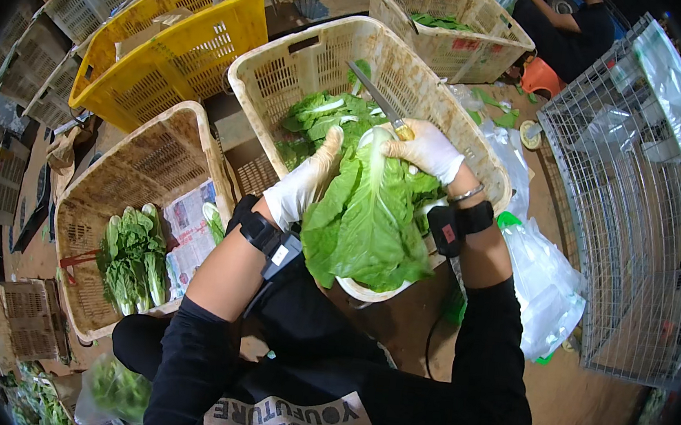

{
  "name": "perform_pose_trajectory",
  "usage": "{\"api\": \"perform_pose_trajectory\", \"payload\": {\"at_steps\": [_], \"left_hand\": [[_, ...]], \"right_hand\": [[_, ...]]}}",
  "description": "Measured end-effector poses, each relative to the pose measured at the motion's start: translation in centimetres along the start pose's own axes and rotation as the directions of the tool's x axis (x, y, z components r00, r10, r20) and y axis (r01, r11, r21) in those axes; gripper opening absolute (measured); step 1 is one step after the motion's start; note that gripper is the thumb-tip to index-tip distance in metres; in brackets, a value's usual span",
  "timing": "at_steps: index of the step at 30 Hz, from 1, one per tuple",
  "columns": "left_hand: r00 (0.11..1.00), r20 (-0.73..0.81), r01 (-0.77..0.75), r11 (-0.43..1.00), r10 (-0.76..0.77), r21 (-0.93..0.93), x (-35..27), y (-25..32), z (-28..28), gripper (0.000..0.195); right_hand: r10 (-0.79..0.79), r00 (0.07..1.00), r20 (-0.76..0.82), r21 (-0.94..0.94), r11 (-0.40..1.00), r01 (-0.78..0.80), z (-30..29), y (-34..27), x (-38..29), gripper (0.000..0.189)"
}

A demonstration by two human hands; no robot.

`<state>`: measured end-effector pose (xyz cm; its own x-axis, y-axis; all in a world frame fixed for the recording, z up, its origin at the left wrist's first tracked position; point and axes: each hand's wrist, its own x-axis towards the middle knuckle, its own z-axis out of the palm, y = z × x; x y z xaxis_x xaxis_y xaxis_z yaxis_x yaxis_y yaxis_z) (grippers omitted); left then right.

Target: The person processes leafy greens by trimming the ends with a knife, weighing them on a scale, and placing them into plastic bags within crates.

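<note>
A head of leafy green cabbage (374, 216) with a pale stem end is between my gloved hands, its leaves hanging towards me over a white container's rim (373, 292). My right hand (423, 150) grips a knife (376, 96) by its yellowish handle, the blade pointing up and left, with the thumb on the cabbage's stem end. Against the left side of the leaves lies my left hand (313, 176), thumb raised; its fingers are partly hidden. Beyond the hands, a stained plastic crate (255, 75) contains loose green leaves (325, 113).
At left, another crate (129, 177) holds several leafy heads (133, 260) and newspaper (188, 228). A yellow crate (170, 61) stands behind it. Plastic bags (539, 287) and a wire rack (630, 209) are at right. Another person (573, 32) sits near a far crate (455, 42).
</note>
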<state>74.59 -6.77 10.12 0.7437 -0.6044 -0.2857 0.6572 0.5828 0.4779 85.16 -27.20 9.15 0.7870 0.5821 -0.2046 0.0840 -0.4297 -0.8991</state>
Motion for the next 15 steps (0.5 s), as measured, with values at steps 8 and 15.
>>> {"api": "perform_pose_trajectory", "payload": {"at_steps": [8, 15], "left_hand": [[0.935, -0.01, -0.274, 0.739, 0.354, 0.615, 1.4, -2.6, -3.4, 0.059], [0.917, 0.038, -0.273, 0.557, 0.396, 0.784, 0.4, -0.9, -2.8, 0.069]], "right_hand": [[-0.201, 0.979, 0.027, -0.276, 0.94, 0.201, 0.6, -3.3, -0.5, 0.044], [-0.367, 0.926, 0.086, -0.525, 0.773, 0.356, 0.0, -6.3, -4.0, 0.039]]}}
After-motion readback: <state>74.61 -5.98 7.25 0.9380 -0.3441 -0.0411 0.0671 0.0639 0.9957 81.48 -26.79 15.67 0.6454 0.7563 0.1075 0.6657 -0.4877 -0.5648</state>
